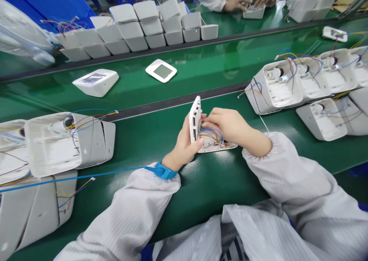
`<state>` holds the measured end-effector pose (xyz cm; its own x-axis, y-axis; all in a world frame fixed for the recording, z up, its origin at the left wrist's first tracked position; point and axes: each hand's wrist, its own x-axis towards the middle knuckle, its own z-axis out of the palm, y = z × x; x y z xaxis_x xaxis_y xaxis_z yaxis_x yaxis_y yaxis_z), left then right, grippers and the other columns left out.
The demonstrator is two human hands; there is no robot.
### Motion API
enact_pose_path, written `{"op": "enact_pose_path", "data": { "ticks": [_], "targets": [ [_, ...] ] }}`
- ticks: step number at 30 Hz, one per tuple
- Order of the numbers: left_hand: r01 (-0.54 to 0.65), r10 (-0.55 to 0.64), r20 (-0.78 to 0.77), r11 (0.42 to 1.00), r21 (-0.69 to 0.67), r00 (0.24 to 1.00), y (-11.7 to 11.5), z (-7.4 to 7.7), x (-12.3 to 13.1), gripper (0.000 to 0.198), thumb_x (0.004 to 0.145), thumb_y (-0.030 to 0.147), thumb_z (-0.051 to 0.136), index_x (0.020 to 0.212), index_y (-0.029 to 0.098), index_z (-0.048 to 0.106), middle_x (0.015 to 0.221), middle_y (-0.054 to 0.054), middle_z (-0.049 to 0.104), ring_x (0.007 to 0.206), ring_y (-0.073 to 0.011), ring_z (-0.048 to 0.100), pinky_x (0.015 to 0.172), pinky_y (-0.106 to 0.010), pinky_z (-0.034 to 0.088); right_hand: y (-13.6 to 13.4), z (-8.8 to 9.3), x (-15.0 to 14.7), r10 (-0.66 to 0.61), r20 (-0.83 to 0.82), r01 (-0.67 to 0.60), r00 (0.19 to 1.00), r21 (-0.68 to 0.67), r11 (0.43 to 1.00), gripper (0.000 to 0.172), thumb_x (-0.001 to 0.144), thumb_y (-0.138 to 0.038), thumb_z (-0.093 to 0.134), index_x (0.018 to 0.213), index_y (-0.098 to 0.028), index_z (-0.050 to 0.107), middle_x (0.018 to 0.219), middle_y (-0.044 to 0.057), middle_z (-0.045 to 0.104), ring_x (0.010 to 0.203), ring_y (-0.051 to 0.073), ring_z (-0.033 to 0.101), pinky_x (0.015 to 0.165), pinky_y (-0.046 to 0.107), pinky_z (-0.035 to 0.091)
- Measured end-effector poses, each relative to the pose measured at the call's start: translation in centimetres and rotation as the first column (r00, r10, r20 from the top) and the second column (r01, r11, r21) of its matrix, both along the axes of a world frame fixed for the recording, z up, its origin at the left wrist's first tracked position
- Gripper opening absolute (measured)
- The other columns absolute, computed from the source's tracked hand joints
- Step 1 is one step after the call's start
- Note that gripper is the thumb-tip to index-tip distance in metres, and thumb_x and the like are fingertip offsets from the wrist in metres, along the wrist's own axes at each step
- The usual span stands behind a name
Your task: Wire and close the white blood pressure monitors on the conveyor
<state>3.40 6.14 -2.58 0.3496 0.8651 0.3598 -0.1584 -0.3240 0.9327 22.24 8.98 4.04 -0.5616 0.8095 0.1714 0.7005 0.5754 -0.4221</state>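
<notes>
My left hand (184,144) is closed round a white plastic front panel (195,119), which stands nearly upright with its slotted inner side turned to the right. Beneath and to the right of it, an open white housing (220,149) rests on the green bench. Blue, yellow and dark wires (214,132) run between the panel and the housing. Over the housing, my right hand (224,123) has its fingers bent together close to the panel's inner side. Whatever its fingertips pinch is hidden. A blue strap (163,171) with a cord circles my left wrist.
Open white housings with wires stand at left (54,146) and right (283,84). On the green strip beyond lie a finished-looking unit (97,82) and a panel with a screen (161,71). Housings are stacked (143,27) behind. Across the bench, a co-worker's hands (241,0) handle another housing.
</notes>
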Motion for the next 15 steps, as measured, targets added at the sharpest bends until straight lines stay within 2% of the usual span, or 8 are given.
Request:
{"op": "enact_pose_path", "data": {
  "ticks": [2,4,7,9,11,15],
  "targets": [
    [-0.015,0.015,0.016,1.0,-0.017,1.0,0.0,0.1,0.0,0.07,0.083,0.058,0.064,0.139,0.019,0.044,0.141,-0.016,0.051,0.132,-0.0344,0.051,0.113,-0.054,0.041,-0.3,1.2,0.8,0.046,-0.091,-0.054,0.995,-0.091,0.994,0.04,0.103,-0.039,0.044,0.093,-0.017,0.075,0.086,0.006,0.064,0.08,0.017,0.058,0.071,0.029,0.04],
    [-0.008,0.009,0.029,0.999,-0.036,1.0,0.0,0.1,0.0,0.069,0.083,0.058,0.065,0.136,0.019,0.046,0.14,-0.016,0.051,0.132,-0.0344,0.051,0.112,-0.054,0.043,-0.7,2.3,1.6,0.155,-0.129,-0.176,0.98,-0.167,0.97,0.035,0.097,-0.047,0.055,0.097,-0.018,0.075,0.087,0.005,0.062,0.078,0.016,0.058,0.07,0.028,0.042],
    [-0.011,0.012,0.005,1.0,-0.025,1.0,0.0,0.0,0.0,0.072,0.084,0.06,0.063,0.14,0.02,0.042,0.141,-0.016,0.05,0.132,-0.034,0.051,0.111,-0.054,0.043,-1.1,3.1,2.3,0.223,-0.146,-0.248,0.964,-0.192,0.949,0.023,0.09,-0.039,0.068,0.104,-0.021,0.074,0.09,0.004,0.059,0.073,0.015,0.056,0.066,0.027,0.044],
    [-0.022,0.022,-0.026,1.0,0.017,0.999,0.1,-0.1,0.0,0.076,0.085,0.061,0.061,0.144,0.021,0.037,0.141,-0.016,0.049,0.131,-0.0335,0.052,0.112,-0.054,0.043,-1.1,3.0,2.5,0.214,-0.18,-0.246,0.96,-0.176,0.953,0.013,0.092,-0.029,0.064,0.095,-0.021,0.075,0.09,0.004,0.059,0.074,0.014,0.057,0.065,0.027,0.045],
    [-0.019,0.022,-0.046,0.998,0.057,0.999,0.3,-0.3,-0.1,0.079,0.085,0.061,0.061,0.147,0.022,0.033,0.142,-0.016,0.048,0.131,-0.0335,0.052,0.111,-0.054,0.043,-0.8,2.6,2.5,0.231,-0.206,-0.265,0.951,-0.157,0.951,0.014,0.093,-0.024,0.062,0.087,-0.02,0.074,0.09,0.004,0.062,0.077,0.014,0.059,0.067,0.027,0.046],
    [-0.027,0.035,-0.076,0.995,0.098,0.996,0.3,-0.4,-0.1,0.078,0.087,0.06,0.059,0.149,0.023,0.031,0.142,-0.016,0.048,0.131,-0.0333,0.052,0.112,-0.055,0.042,-0.2,1.5,2.0,0.248,-0.124,-0.258,0.961,-0.077,0.963,0.014,0.092,-0.016,0.062,0.097,-0.019,0.075,0.088,0.003,0.069,0.079,0.016,0.062,0.072,0.028,0.045]
  ]
}}
